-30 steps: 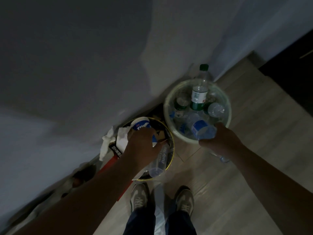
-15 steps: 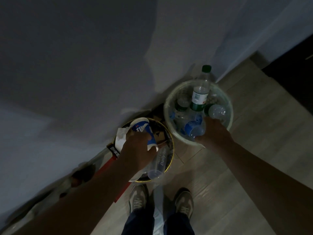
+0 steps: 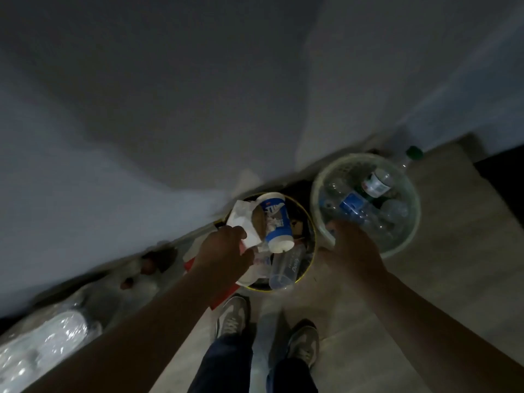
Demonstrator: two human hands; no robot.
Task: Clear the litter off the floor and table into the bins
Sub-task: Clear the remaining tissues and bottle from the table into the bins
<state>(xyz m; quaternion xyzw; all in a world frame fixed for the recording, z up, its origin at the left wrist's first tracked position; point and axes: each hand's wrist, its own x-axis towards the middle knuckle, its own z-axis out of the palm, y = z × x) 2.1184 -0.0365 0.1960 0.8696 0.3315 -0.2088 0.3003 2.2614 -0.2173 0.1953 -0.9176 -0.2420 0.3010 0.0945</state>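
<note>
Two bins stand at the foot of the wall. The left bin [image 3: 310, 222], dark with a yellow rim, holds a blue-and-white paper cup [image 3: 276, 219], white paper [image 3: 241, 219] and a clear plastic cup [image 3: 283, 269]. My left hand [image 3: 224, 251] hovers over its near left side, fingers curled beside the white paper; whether they hold anything is hidden. The pale right bin [image 3: 408, 236] holds a blue-labelled bottle [image 3: 353, 205], a green-capped bottle [image 3: 377, 184] and other clear bottles. My right hand [image 3: 351, 245] is at its near rim, holding nothing.
A red flat item [image 3: 194, 263] sticks out beside the left bin. A shiny plastic-wrapped bundle [image 3: 42, 341] lies along the wall at lower left, with small dark things [image 3: 147, 265] nearby. My shoes [image 3: 232, 316] stand just before the bins. Wooden floor extends right.
My right hand let the blue-labelled bottle go into the pale bin and drew back to the rim. My left hand pulled back from the paper cup, which now shows fully.
</note>
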